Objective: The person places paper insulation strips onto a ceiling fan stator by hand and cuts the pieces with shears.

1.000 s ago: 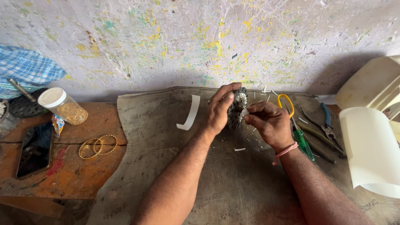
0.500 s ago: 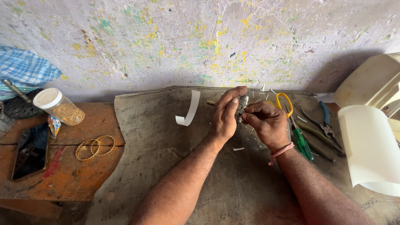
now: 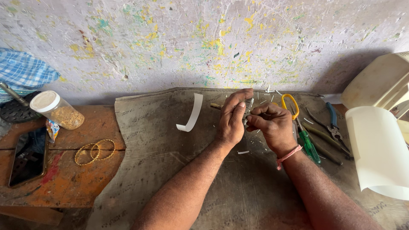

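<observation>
A small grey metal piece (image 3: 248, 107) is held between two hands above a worn brown mat (image 3: 170, 149).

Head view: the piece is pinched by the left hand (image 3: 232, 121) and grasped by the clenched right hand (image 3: 272, 125). A curled white strip (image 3: 191, 114) lies left; yellow-handled scissors (image 3: 291, 104) and a green screwdriver (image 3: 309, 145) lie right.

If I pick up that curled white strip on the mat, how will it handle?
The white strip looks thin and narrow, so it is probably very light and floppy. It holds a curl at its lower end, so it may spring back when flattened. Lying loose on the mat, it would likely slide or flutter under a slight push.
</observation>
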